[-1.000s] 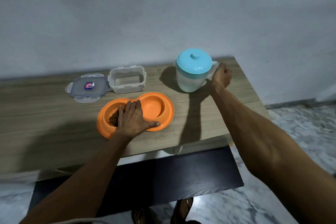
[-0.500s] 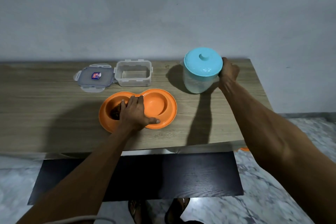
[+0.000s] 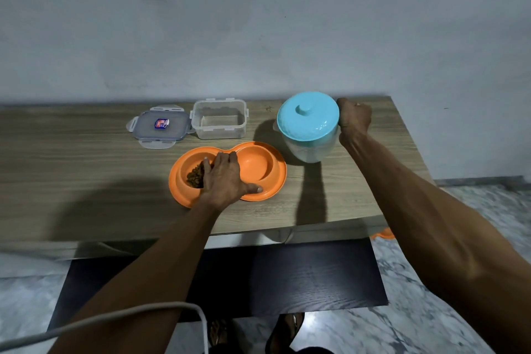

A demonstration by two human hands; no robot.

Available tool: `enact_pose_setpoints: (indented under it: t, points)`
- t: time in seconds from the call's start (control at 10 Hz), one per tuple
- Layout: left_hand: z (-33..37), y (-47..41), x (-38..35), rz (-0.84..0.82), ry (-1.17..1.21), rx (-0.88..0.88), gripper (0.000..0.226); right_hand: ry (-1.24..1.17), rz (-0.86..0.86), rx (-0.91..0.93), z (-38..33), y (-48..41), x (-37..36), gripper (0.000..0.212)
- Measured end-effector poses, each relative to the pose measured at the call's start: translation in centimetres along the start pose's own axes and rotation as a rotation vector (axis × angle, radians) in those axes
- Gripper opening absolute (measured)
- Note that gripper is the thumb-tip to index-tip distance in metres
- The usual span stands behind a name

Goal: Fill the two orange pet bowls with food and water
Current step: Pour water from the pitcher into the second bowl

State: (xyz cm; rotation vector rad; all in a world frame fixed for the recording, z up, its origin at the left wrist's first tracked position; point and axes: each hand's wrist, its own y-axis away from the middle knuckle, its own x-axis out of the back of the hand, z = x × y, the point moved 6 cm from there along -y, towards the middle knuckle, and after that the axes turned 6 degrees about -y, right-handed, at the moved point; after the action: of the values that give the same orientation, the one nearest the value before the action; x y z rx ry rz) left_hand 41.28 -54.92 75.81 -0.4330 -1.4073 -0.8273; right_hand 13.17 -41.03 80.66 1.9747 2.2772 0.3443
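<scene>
- Orange double pet bowl (image 3: 260, 181) sits mid-table on the wooden table (image 3: 86, 169), two wells joined side by side.
- L well holds brown kibble (image 3: 195, 177); R well (image 3: 254, 162) looks dry and bare inside.
- Left hand (image 3: 222, 178) lies flat, palm down, across the middle of the bowl where the wells meet — fingers spread loosely, tips toward 12 o'clock, thumb out at 3 o'clock on the near rim of the R well. Pressing on it, not gripping round anything.
- Kibble shows just at 9 o'clock of that hand, partly under the fingers.
- Clear water jug w/ turquoise lid (image 3: 309, 115) at 2 o'clock from the bowl, just beside the R well; looks tilted toward the camera. Can't tell if its base touches the table.
- Right hand (image 3: 353, 121) closed round the jug's handle side, at 3 o'clock of the lid; handle itself hidden behind the fist.
- Hands well apart, bowl under L, jug in R.
- Empty clear food container (image 3: 219, 119) at 12 o'clock from the bowl, its snap lid (image 3: 161, 126) w/ sticker lying flat just at its 9 o'clock.
- White cable (image 3: 115, 316) crosses the L forearm, bottom of view.
</scene>
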Motion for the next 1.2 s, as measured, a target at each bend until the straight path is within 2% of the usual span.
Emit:
enact_pose_setpoints:
  t: [0.3, 0.6, 1.2]
  points:
    - [0.1, -0.1, 0.1, -0.020, 0.008, 0.013, 0.110, 0.056, 0.009, 0.104, -0.6, 2.6, 0.1, 0.039]
    - [0.1, -0.2, 0.0, -0.025, 0.013, 0.011, 0.111, 0.117, 0.018, 0.125, -0.9, 3.4, 0.6, 0.029]
    - [0.0, -0.4, -0.1, -0.035, 0.020, 0.007, 0.112, 0.121, 0.035, 0.157, -2.5, 3.9, 0.6, 0.032]
